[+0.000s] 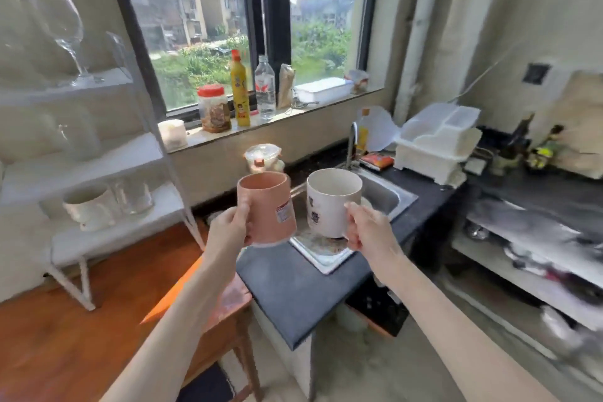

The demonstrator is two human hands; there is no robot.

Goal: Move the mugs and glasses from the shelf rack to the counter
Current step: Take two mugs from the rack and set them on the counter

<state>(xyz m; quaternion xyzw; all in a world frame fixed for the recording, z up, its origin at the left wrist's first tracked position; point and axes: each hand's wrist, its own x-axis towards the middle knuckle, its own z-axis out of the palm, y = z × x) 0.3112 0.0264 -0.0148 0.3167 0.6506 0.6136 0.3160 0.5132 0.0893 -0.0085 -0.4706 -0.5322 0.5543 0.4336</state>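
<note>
Step in hand, judged from the layout: carry phase, two mugs in transit from rack to counter, neither set down yet.

Room: kitchen corner, large window (248, 26) ahead, bottles and jars lined along the sill. Wooden floor at lower left, pale floor at lower right.

Shelf rack (98, 153) at left: white, tiered, blurred. Still loaded with a wine glass (70, 33) on the upper tier, a white mug (89, 206) and a clear glass (133, 197) on the lower tier. More glassware possibly on the middle tier; too blurred to confirm.

Counter (287, 287): dark, flat, running from the near corner past a steel sink (388, 196) toward a white dish rack (437, 143). Bare patch at the near corner, just below the mugs. Patterned square tray at the sink's near edge.

Pink mug (266, 209): upright, slightly tilted, above the counter's left edge. Left hand (228, 232) closed around its side, thumb forward.

White mug (332, 202): upright, printed face forward, above the tray and sink edge. Right hand (368, 228) closed at its right side, apparently on the handle; handle itself hidden.

Next move calls for: lower both mugs onto the bare counter patch, bases flat, clear of the edge and of the tray. Release only after full contact. Return to the rack for the remaining items.
</note>
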